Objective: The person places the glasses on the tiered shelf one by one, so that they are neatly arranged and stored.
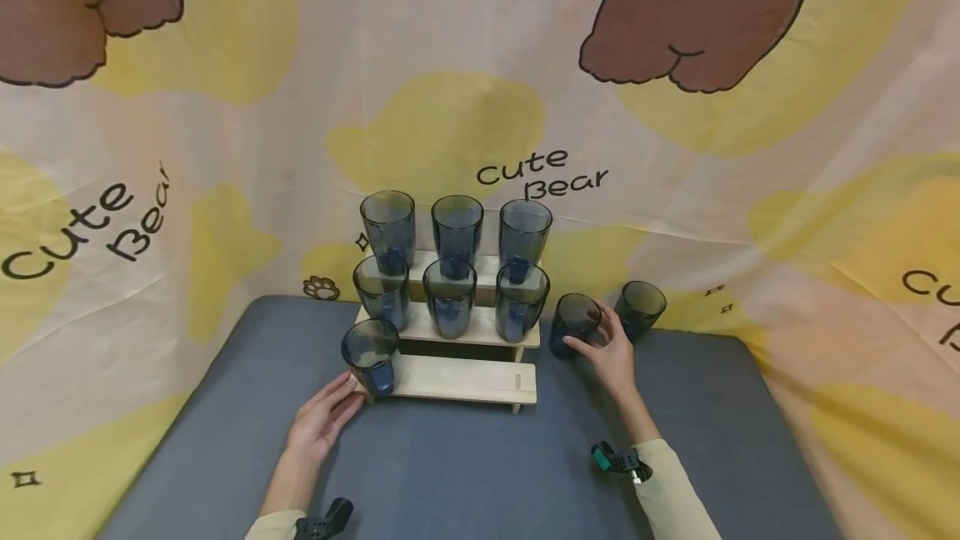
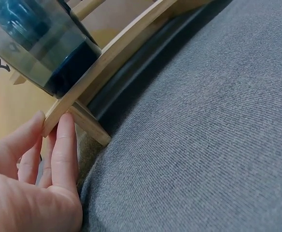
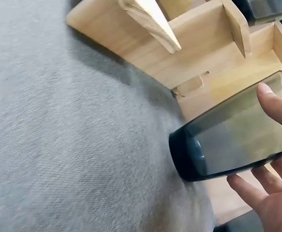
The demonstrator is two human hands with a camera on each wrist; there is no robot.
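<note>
My right hand [image 1: 613, 357] grips a dark blue-grey drinking glass [image 3: 232, 130], thumb on one side and fingers on the other. This glass is upright beside the rack's right end; whether its base touches the table is unclear. At the lower left, my left hand [image 1: 318, 422] pinches the left end of the wooden tiered rack's lowest step [image 1: 461, 377], thumb and fingertips at the board's end [image 2: 51, 118]. One glass [image 1: 372, 357] stands on that step's left end, just above the left fingers. Three glasses stand on the middle tier and three on the top tier.
Another glass [image 1: 641, 311] stands behind and right of my right hand. Grey cloth covers the table [image 1: 450, 473]. A printed fabric backdrop [image 1: 285, 148] rises right behind the rack and along both sides.
</note>
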